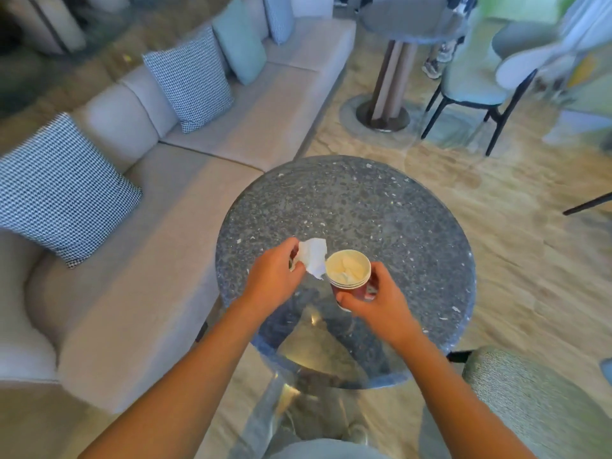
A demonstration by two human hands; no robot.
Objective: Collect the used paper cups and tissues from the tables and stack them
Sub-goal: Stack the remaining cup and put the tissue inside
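Observation:
My right hand (376, 301) grips a stack of red paper cups (349, 276) with a cream inside, held above the round grey speckled table (347, 207). Something pale and crumpled lies in the top cup. My left hand (275, 276) pinches a crumpled white tissue (313, 258) right beside the cup stack's rim, on its left side. Both hands hover over the table's near half.
A long beige sofa (185, 207) with checked and pale blue cushions curves along the left. A second round table (407, 18) on a pedestal and a pale chair (470, 84) stand at the back right. A textured seat (536, 399) sits at the near right.

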